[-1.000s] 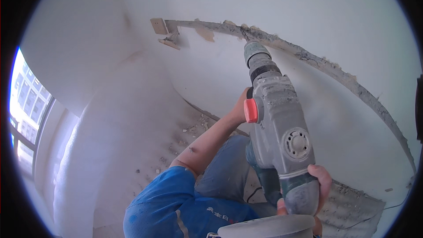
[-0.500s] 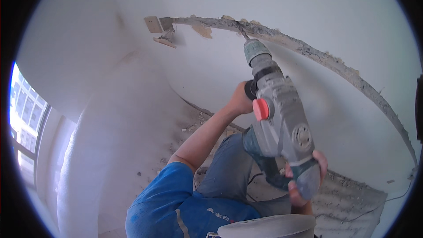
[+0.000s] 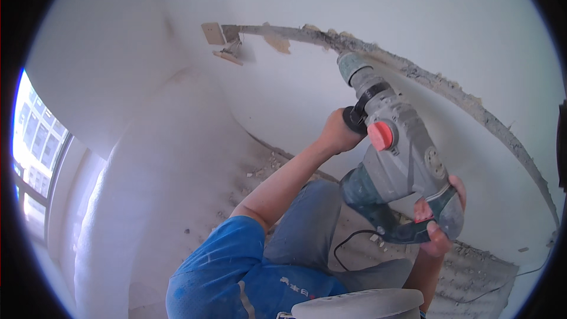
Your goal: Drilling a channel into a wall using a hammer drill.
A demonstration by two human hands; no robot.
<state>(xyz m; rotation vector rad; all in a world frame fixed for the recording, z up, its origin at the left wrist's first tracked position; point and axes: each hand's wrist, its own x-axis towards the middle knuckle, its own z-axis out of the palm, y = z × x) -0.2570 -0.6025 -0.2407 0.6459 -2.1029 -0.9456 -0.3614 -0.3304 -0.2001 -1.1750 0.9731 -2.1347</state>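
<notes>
A large grey-green rotary hammer drill (image 3: 407, 142) with a red knob is held up against the wall in both my hands. My left hand (image 3: 342, 132) is wrapped round its black side handle, close behind the chuck. At the back end, my right hand (image 3: 438, 237) grips the rear handle, its fingers partly hidden by the housing. The chuck (image 3: 353, 66) sits right at the lower edge of a rough chiselled groove (image 3: 407, 68) in the white wall. Hardly any of the bit shows there.
A beige socket plate (image 3: 212, 33) is at the groove's left end, with another loose plate (image 3: 228, 57) hanging below it on wires. Rubble (image 3: 260, 172) lies along the floor by the wall. A black cable (image 3: 338, 249) runs from the drill. At far left is a window (image 3: 36, 136).
The drill has shifted right, its rear end swinging farthest, with both my hands still on it. Its chuck is now closer to the groove, and the bit seen earlier is mostly out of sight.
</notes>
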